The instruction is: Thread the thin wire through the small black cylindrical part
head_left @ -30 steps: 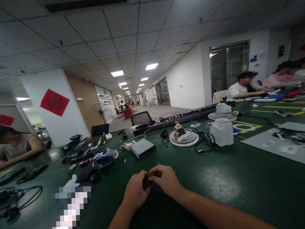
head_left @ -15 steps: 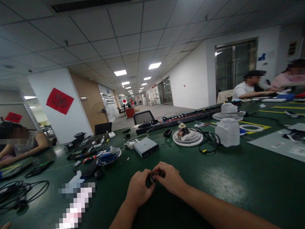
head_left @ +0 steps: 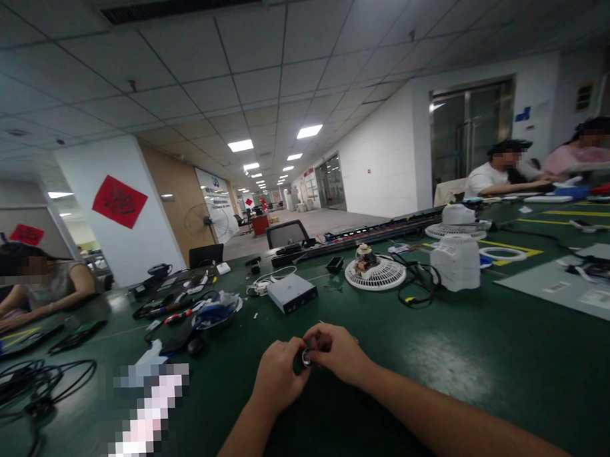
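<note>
My left hand (head_left: 279, 379) and my right hand (head_left: 337, 353) meet just above the dark green table (head_left: 490, 382), fingers curled. Between them they pinch a small black part with a shiny round end (head_left: 304, 358). Most of that part is hidden by my fingers. The grey box (head_left: 292, 293) lies on the table a little beyond my hands.
A white fan grille with a motor (head_left: 375, 273), a white fan housing (head_left: 455, 263) and black cables (head_left: 414, 288) sit at centre right. Tools and a bowl (head_left: 215, 311) lie at left, with cable loops (head_left: 35, 388) farther left. Other people (head_left: 503, 171) sit around the table.
My view has swung slightly between the frames. My fingers have shifted on the small part, and its shiny end now shows between them. My hands stay at the same spot.
</note>
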`<state>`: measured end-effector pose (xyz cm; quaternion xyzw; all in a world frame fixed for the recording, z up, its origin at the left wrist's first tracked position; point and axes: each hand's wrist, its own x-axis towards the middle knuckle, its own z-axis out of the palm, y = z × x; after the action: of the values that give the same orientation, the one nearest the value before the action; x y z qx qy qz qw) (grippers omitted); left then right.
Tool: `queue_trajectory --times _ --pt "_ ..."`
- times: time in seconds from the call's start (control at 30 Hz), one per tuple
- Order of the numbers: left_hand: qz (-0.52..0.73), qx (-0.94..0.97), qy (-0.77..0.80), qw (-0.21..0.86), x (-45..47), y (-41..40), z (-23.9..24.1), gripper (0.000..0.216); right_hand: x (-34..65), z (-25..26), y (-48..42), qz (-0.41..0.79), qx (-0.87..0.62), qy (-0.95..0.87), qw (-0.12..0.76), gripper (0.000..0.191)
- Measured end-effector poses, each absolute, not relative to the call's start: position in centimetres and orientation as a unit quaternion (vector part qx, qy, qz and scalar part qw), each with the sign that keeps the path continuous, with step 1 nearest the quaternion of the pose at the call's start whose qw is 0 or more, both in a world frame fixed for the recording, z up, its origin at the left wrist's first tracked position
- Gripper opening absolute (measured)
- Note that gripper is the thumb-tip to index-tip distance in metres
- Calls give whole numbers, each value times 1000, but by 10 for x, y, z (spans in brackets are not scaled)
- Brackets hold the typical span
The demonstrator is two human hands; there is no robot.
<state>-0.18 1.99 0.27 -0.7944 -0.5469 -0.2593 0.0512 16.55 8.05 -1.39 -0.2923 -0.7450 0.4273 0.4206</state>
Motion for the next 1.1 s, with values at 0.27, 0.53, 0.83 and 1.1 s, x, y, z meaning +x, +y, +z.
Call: queue_trajectory --times 0.27,0.53,0.83,1.1 --pt "-266 -789 -552 42 -1 18 1 22 167 -1 67 354 -348 -748 441 22" --pt "-268 -781 -562 56 -2 18 -1 20 170 -2 63 287 -309 -813 401 9" --pt "-246 -793 -549 98 -4 18 -2 20 175 -5 73 325 -329 -810 361 8" --pt "-260 -801 -531 92 -3 17 -4 19 175 -13 82 434 -329 -760 355 24"
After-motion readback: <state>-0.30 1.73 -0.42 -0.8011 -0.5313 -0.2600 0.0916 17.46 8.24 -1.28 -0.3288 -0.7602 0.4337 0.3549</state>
